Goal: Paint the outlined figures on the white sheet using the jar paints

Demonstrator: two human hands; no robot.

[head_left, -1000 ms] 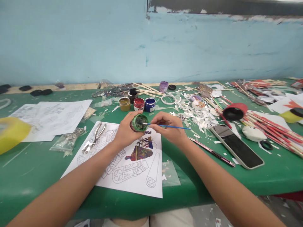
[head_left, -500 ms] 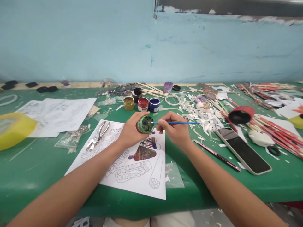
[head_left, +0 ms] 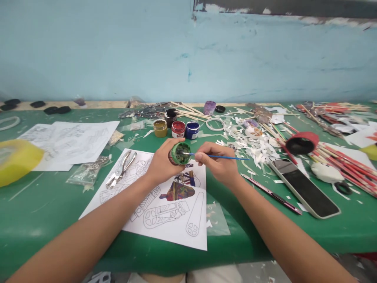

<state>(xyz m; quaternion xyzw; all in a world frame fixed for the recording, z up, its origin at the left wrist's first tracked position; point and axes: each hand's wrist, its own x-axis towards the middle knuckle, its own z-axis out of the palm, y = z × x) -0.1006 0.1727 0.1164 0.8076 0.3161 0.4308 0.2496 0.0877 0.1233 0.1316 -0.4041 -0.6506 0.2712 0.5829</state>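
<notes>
My left hand (head_left: pixel 163 163) is wrapped round a green paint jar (head_left: pixel 180 153), tilted so its open mouth faces me. Between the fingers of my right hand (head_left: pixel 217 161) is a thin blue paintbrush (head_left: pixel 228 157), its tip inside the jar's mouth. Beneath both hands lies a white sheet of line drawings (head_left: pixel 165 232), partly coloured in red, blue and brown. Metal pliers (head_left: pixel 121 169) rest on the sheet's left part. Just behind the jar stand open yellow (head_left: pixel 160 128), red (head_left: pixel 178 129) and blue (head_left: pixel 192 130) paint jars, with a dark jar (head_left: pixel 170 118) behind them.
On the right lie a phone (head_left: pixel 306 188), a pink cutter (head_left: pixel 271 194), paper scraps (head_left: pixel 259 147), a red cup (head_left: pixel 302 142) and red-and-white sticks (head_left: pixel 344 165). Yellow tape (head_left: pixel 22 161), printed sheets (head_left: pixel 88 137) and a small plastic bag (head_left: pixel 89 171) are on the left.
The brush has tilted, its rear end now lower, and my right hand has shifted slightly. The jar in my left hand has moved a little to the left.
</notes>
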